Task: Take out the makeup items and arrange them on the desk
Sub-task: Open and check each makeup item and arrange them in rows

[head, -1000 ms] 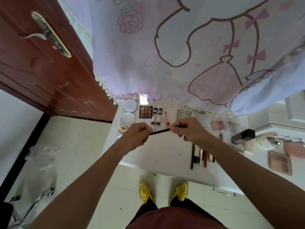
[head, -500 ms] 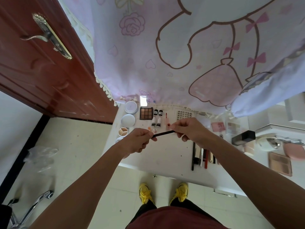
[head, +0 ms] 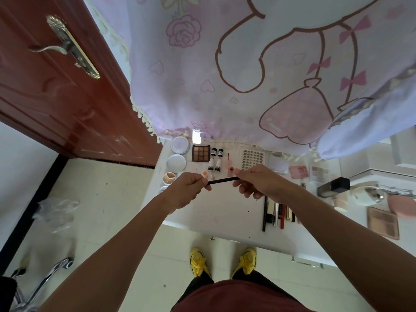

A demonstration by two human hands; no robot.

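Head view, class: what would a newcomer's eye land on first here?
Mid-frame over the white desk, the left hand and right hand each grip an end of a thin dark pencil. A pink cartoon-print cloth fills the top; bright yellow shoes show at the bottom.

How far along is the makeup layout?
Done: round compacts, an eyeshadow palette, small bottles and a row of sticks lie on the desk. In hand: left hand and right hand each hold an end of a thin dark pencil above it. Left: setting the pencil down, perhaps by the sticks; unpacked items aren't visible.
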